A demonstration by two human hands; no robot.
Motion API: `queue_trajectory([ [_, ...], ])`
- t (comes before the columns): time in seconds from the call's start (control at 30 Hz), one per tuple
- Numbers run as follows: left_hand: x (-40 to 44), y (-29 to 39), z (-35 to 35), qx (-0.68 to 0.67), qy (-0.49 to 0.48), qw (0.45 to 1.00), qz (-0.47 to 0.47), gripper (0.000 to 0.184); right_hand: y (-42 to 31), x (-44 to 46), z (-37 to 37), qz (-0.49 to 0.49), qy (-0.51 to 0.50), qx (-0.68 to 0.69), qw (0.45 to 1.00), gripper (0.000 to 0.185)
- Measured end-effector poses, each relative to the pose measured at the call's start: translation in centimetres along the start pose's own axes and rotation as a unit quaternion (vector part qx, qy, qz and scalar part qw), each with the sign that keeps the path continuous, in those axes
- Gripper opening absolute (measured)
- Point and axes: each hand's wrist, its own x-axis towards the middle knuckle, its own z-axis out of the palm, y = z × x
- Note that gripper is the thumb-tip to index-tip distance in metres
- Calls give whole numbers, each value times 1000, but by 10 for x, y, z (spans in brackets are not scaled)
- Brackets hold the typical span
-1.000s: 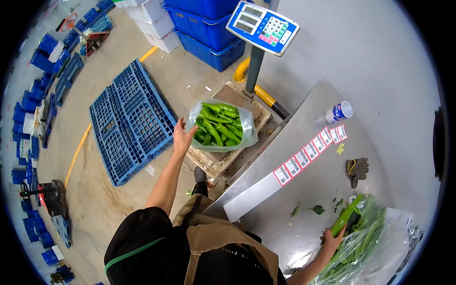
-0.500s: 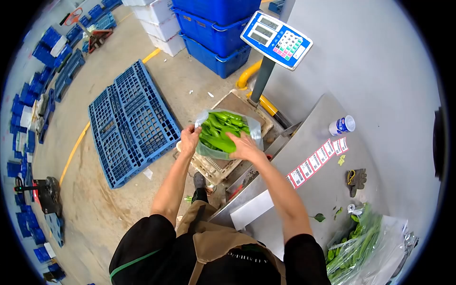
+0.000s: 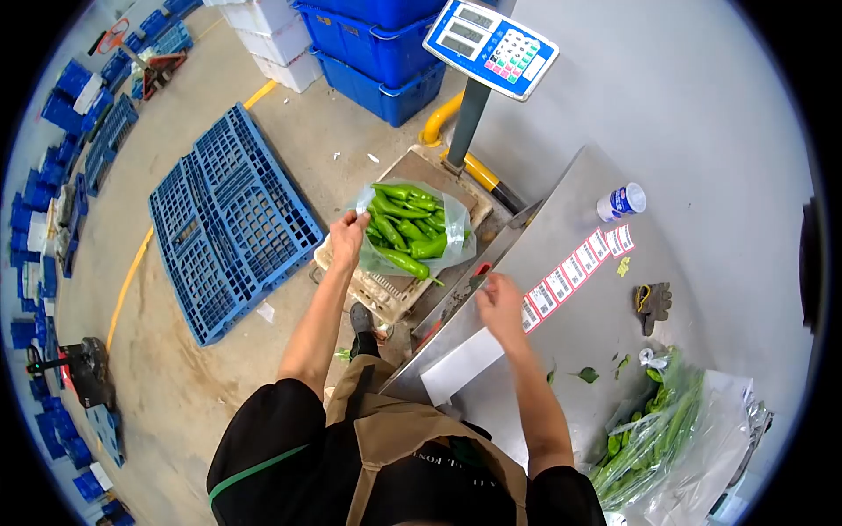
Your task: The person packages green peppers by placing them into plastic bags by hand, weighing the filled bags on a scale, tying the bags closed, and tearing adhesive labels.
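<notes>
A clear plastic bag (image 3: 457, 230) full of green peppers (image 3: 405, 230) sits with its mouth open on the dirty, pale scale platform (image 3: 386, 300). My left hand (image 3: 349, 237) pinches the bag's left rim. Away from the bag, over the near edge of the steel table, is my right hand (image 3: 502, 309), its fingers curled in; whatever may be in them is hidden. Just beside it a strip of red-bordered labels (image 3: 561, 285) runs along the table. The scale's display (image 3: 493, 46) stands on a post behind the bag.
On the steel table (image 3: 579, 219) are a white-and-blue tub (image 3: 621, 202), a dark glove (image 3: 652, 307) and a plastic bag of green vegetables (image 3: 649, 443). A blue pallet (image 3: 235, 223) lies on the floor at left. Blue crates (image 3: 377, 83) are stacked behind.
My right hand has left the peppers and moved back and down to the table edge by the labels. My left hand stays on the bag's rim. The view has shifted slightly.
</notes>
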Motion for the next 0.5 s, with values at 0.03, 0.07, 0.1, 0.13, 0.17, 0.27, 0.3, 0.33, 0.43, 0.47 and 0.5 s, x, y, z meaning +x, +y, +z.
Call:
queue_trajectory([
  [0.03,4,-1,-1,-7,5,1000,-2,16,-6,-3,14,-57,22,-66,996,38],
  [0.07,7,-3,-2,-16,11,1000,-4,17,-16,-4,28,-85,21,-71,994,38],
  [0.1,7,-1,-3,-71,14,997,-8,16,-29,-2,44,-112,19,-76,991,38],
  [0.13,10,-2,-5,-74,23,997,-22,15,-35,1,64,-151,13,-143,978,37],
  [0.17,14,-3,-10,-76,32,996,-35,15,-33,8,86,-190,8,-209,959,36],
  [0.27,24,-5,-23,-80,40,994,-67,13,-10,53,135,-214,-32,-393,894,57],
  [0.3,22,-3,-26,-85,35,993,-79,13,2,70,148,-171,-89,-407,893,55],
  [0.33,19,1,-31,-88,29,992,-91,14,14,86,160,-126,-146,-418,888,54],
  [0.43,12,6,-33,-98,33,990,-99,15,19,108,171,-141,-189,-397,887,41],
  [0.47,15,2,-34,-98,27,990,-99,15,20,112,173,-171,-182,-382,890,35],
  [0.5,17,-1,-33,-91,17,992,-89,14,1,116,166,-162,-175,-338,910,33],
])
